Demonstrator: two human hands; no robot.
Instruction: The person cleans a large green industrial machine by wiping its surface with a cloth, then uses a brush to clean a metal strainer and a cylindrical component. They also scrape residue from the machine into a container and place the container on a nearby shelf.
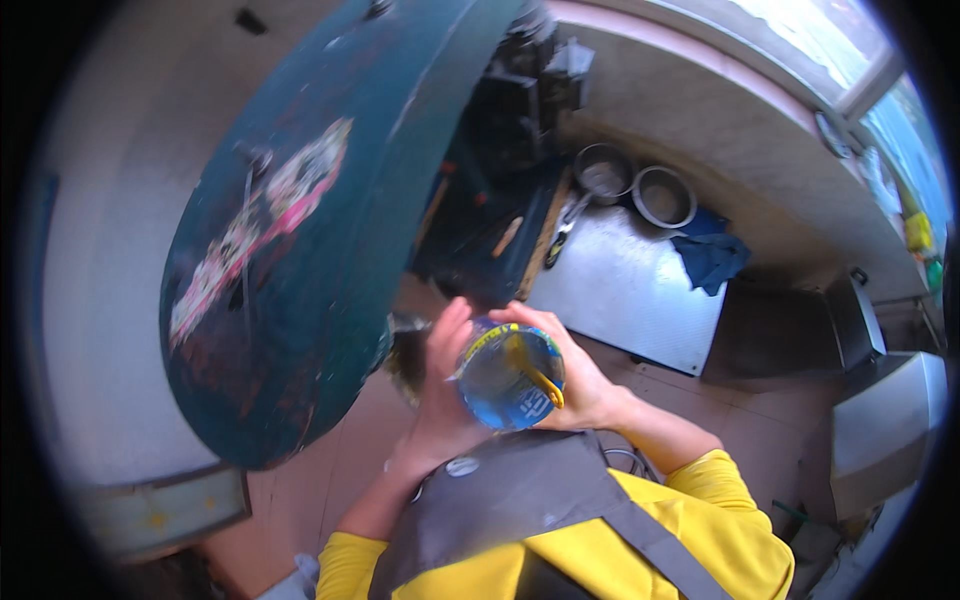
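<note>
Close to my apron, a round open container [480,397] with blue and yellow printing is between my two hands. An orange-yellow utensil handle [544,382] leans inside it, its end at the rim. My left hand [446,375] lies along the container's left side, partly blurred. From the right, my right hand [581,375] is wrapped around it, with the fingers near the far rim. What the container holds is hard to make out.
A dark green door [322,225] with torn stickers stands at the left. Ahead are a metal-topped table [630,285] with two round metal pans [604,172], [664,196] and a blue cloth [712,259]. A dark metal box [776,330] stands at the right.
</note>
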